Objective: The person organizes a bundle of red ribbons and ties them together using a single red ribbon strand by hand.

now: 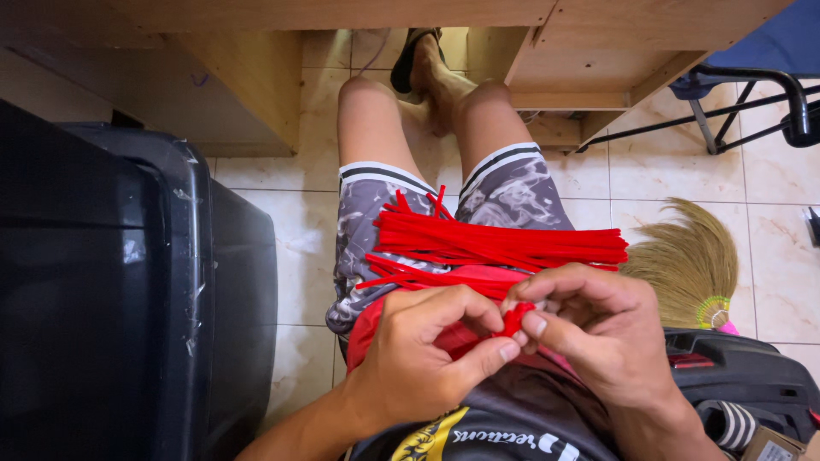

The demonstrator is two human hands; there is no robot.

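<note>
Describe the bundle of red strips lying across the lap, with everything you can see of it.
The bundle of thin red strips lies crosswise over both thighs on the grey patterned shorts. The strips look like flat, flexible plastic or fabric, roughly parallel, ends flush at one side and splayed loosely at the other. Its near edge rests on a red cloth-like piece. Neither hand touches the bundle: the left hand and right hand pinch a small red piece just in front of it.

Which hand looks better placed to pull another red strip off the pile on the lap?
Probably the right hand: it sits nearer the red strips; the left hand pinches the small red piece.
</note>
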